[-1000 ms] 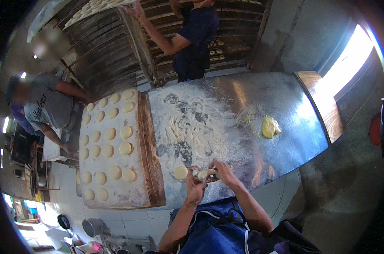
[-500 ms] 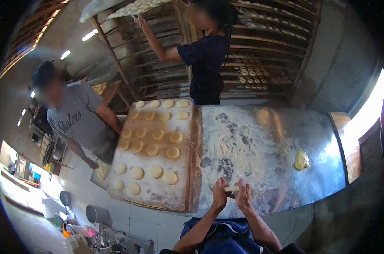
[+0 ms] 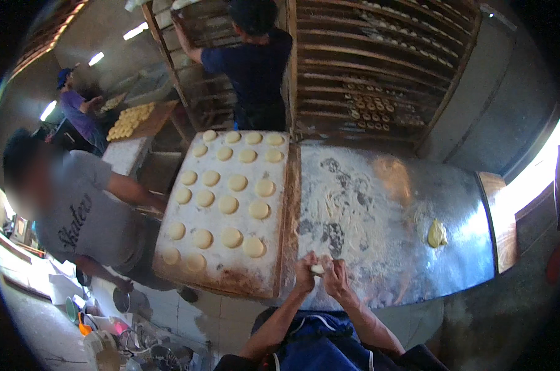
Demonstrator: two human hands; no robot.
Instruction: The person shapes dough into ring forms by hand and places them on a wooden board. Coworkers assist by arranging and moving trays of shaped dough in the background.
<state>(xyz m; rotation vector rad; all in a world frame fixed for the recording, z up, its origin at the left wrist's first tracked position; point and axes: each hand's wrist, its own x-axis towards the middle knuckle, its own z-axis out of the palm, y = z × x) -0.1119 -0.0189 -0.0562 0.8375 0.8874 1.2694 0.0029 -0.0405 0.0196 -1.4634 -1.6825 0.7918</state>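
Between my two hands, over the near edge of the metal table (image 3: 403,272), is a small pale piece of dough (image 3: 317,269). My left hand (image 3: 305,272) closes on its left side, and my right hand (image 3: 335,277) grips it from the right. Left of my hands lies a floured board (image 3: 221,162) with several rows of flat round dough pieces (image 3: 229,204). White flour (image 3: 335,204) is smeared over the table's left half. A lump of yellowish dough (image 3: 437,234) rests alone farther right.
A person in a grey shirt (image 3: 88,210) stands at the board's left. Another in dark blue (image 3: 249,68) faces the wooden rack (image 3: 385,55) behind the table. A third, in purple (image 3: 82,114), is near a tray of dough balls (image 3: 130,121). Buckets and utensils (image 3: 116,328) crowd the lower left.
My hands have shifted slightly left with the dough. The person in dark blue has turned to the rack and pushed the tray up into it. The grey-shirted person has moved left and nearer.
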